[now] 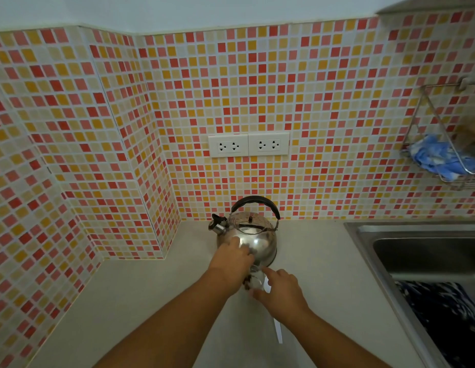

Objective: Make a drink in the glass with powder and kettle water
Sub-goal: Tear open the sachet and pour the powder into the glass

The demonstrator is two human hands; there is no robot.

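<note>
A shiny steel kettle (253,239) with a black handle stands on the counter by the tiled wall, spout to the left. Just in front of it stands a small clear glass (256,281). My left hand (231,262) reaches over the glass's left side, fingers against the kettle's body. Something small and dark (247,285) shows under its palm at the glass rim; I cannot make out what it is. My right hand (280,290) wraps the glass from the right, index finger and thumb around it. A long white strip or handle (278,332) runs from the glass under my right wrist.
The pale counter (151,301) meets tiled walls at the back and left. A steel sink (422,251) lies to the right with dark patterned cloth (443,314) in it. Above it hangs a wire rack (443,155) holding blue cloth. Two wall sockets (248,144) sit above the kettle.
</note>
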